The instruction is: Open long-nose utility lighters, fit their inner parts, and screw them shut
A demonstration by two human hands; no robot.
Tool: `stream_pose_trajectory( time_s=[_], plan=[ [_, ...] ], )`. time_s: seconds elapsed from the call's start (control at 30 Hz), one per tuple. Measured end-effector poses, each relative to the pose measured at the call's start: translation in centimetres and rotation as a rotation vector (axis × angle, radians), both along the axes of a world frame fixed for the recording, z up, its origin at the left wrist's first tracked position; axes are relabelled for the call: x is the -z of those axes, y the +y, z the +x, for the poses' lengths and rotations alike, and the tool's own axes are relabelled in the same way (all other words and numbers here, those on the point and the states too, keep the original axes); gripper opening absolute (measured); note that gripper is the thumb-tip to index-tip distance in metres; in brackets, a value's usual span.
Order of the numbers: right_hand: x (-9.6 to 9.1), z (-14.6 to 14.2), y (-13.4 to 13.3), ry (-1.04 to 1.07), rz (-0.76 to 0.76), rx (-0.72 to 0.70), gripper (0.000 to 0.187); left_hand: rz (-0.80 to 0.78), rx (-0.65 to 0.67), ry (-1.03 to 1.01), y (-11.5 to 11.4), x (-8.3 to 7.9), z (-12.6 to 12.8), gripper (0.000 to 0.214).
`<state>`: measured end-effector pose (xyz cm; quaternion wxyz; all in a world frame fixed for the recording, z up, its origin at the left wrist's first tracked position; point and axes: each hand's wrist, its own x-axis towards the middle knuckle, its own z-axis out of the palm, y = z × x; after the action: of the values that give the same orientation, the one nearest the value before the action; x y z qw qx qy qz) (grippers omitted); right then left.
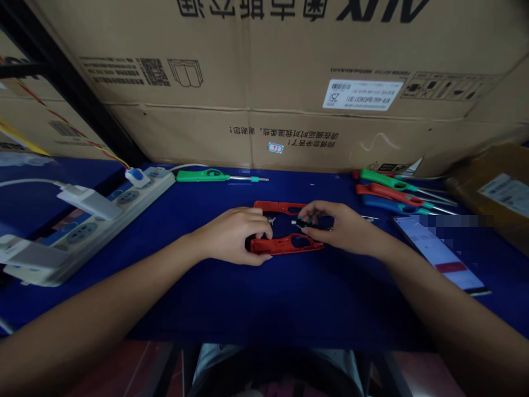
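Observation:
Two red halves of a lighter casing lie on the blue table, one behind the other. My left hand is closed around the left end of the near casing half, its thumb along the front edge. Fingers of my right hand pinch a small dark lighter part with a white tip and a thin wire, just above the right side of that half. The far casing half lies behind, partly covered by my right fingers. A tiny pale piece shows by my left fingertips.
At the back left lies a green lighter beside a white power strip with plugs. Green, red and blue lighters are piled at the back right, near a phone. Large cardboard boxes wall off the back.

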<state>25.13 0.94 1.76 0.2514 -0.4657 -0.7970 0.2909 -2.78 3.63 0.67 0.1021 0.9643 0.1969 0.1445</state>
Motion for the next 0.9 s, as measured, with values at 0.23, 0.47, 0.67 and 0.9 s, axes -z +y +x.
stream_pose_trajectory(
  time_s=[0.23, 0.47, 0.67, 0.9],
  plan=[
    [-1.3, 0.4, -0.5, -0.047, -0.008, -0.129, 0.017, -0.037, 0.006, -0.025, 0.4, 0.1, -0.1, 0.02],
    [-0.1, -1.1, -1.0, -0.01, 0.057, -0.224, 0.011, -0.039, 0.013, -0.062, 0.5, 0.2, -0.1, 0.019],
    [-0.2, -0.9, -0.9, 0.102, 0.057, -0.097, 0.012, -0.042, 0.009, -0.057, 0.5, 0.1, -0.2, 0.016],
    [-2.4, 0.6, -0.7, 0.329, -0.197, 0.083, 0.029, -0.041, 0.009, -0.044, 0.6, 0.1, -0.4, 0.017]
  ],
)
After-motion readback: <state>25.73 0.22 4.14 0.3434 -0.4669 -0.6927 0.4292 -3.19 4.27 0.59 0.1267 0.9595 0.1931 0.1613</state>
